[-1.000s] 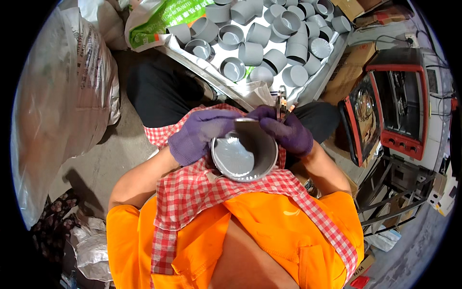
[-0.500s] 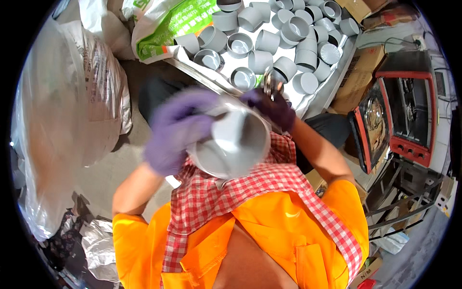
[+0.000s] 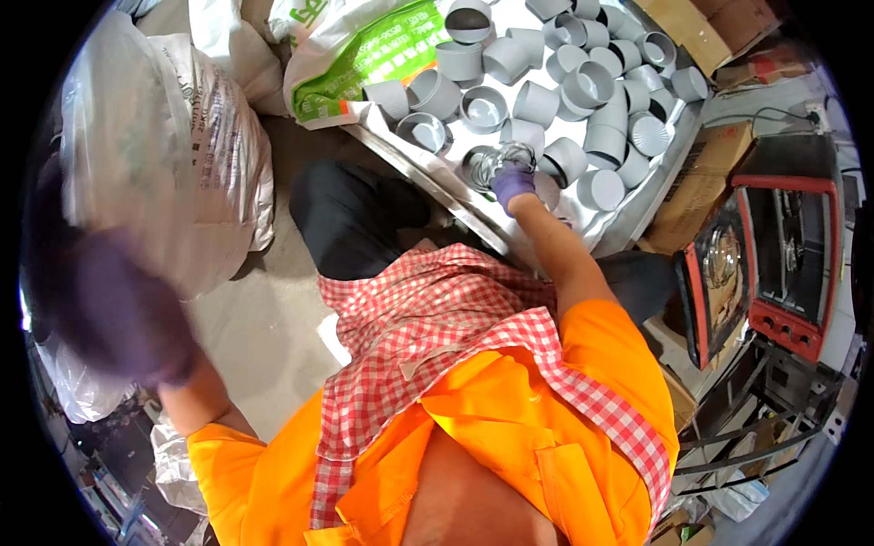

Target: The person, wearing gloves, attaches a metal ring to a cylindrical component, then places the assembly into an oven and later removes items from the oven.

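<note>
My left hand [image 3: 132, 305], in a purple glove, is a blur at the far left, in front of the clear plastic bag. Its fingers are smeared by motion, and whether it holds anything does not show. My right hand [image 3: 513, 185], also gloved in purple, reaches over the near side of the tray and is closed on a shiny, looped metal piece [image 3: 512, 156] whose exact kind I cannot make out. Around that hand lie several grey plastic cups [image 3: 484, 109], some upright and some on their sides, on a white sheet [image 3: 401, 136] lining the tray.
A metal tray edge [image 3: 428, 187] runs before my knees. Full bags [image 3: 228, 155] stand at the left, beside the clear plastic bag [image 3: 127, 155]. At the right are a cardboard box [image 3: 701, 173] and a red and black oven [image 3: 787, 246] with its door open.
My left hand has swung far left from my lap, and the large grey cup it held no longer shows. My right hand has moved forward over the tray with the looped metal piece.
</note>
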Demonstrator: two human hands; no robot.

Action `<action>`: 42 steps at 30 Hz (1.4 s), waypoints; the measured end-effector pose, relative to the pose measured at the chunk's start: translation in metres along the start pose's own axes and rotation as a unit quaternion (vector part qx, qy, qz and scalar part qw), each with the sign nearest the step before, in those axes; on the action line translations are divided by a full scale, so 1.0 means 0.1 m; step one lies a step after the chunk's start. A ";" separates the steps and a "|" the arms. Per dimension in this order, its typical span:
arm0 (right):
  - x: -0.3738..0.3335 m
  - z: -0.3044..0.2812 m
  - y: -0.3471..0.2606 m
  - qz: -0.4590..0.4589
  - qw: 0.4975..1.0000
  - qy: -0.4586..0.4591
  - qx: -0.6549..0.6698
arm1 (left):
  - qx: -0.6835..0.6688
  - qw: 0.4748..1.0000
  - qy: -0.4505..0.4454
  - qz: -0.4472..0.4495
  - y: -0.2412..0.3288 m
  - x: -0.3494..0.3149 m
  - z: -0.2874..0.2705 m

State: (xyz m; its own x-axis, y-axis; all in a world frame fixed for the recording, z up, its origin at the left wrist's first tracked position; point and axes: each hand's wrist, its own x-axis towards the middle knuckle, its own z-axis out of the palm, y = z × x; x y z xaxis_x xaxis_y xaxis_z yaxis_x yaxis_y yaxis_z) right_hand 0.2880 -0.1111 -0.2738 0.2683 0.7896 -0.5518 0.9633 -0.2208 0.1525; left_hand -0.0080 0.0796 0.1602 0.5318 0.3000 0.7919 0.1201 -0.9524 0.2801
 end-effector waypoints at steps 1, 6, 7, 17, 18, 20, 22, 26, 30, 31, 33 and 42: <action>-0.15 -0.06 0.10 0.111 0.983 0.064 0.131 | -0.110 0.989 -0.090 -0.033 0.05 -0.19 0.41; -0.63 -0.69 0.28 0.112 0.937 0.146 0.295 | -0.220 0.908 -0.338 -0.111 0.31 -0.70 1.25; -0.75 -0.70 0.31 0.092 0.925 0.145 0.339 | -0.235 0.907 -0.332 -0.110 0.33 -0.76 1.35; -2.13 -1.49 -0.29 -0.373 0.638 0.100 0.666 | -0.395 0.837 -0.366 -0.098 0.79 -0.88 1.85; -2.14 -1.49 -0.31 -0.371 0.644 0.103 0.661 | -0.369 0.861 -0.342 -0.075 0.78 -0.91 1.82; -2.16 -1.52 -0.35 -0.369 0.656 0.106 0.650 | -0.313 0.904 -0.288 -0.030 0.73 -0.98 1.75; -2.11 -1.44 -0.41 -0.382 0.633 0.122 0.662 | -0.255 0.935 -0.241 0.043 0.68 -1.02 1.71; -2.14 -1.51 -0.40 -0.361 0.624 0.056 0.691 | -0.293 0.936 -0.191 0.049 0.46 -1.11 1.52; -2.16 -1.29 -0.56 -0.333 0.603 0.160 0.707 | -0.438 0.765 -0.443 -0.160 0.26 -1.34 1.08; -2.21 -1.28 -0.56 -0.305 0.629 0.139 0.702 | -0.436 0.773 -0.443 -0.122 0.24 -1.39 1.02; -2.30 -1.32 -0.60 -0.245 0.673 0.100 0.690 | -0.416 0.801 -0.422 -0.084 0.27 -1.49 0.95; -2.35 -1.27 -0.72 -0.309 0.766 0.315 0.467 | -0.574 0.492 -0.306 -0.578 0.46 -2.02 1.24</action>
State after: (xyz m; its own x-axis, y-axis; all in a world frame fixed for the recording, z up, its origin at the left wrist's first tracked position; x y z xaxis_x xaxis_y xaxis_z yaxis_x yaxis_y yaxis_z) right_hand 0.1559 -0.2083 -0.0514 -0.0084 0.9634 0.2679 0.5649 0.2256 -0.7937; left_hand -0.0058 -0.0312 -0.0542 0.8596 0.1978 -0.4711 0.2739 0.6000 0.7516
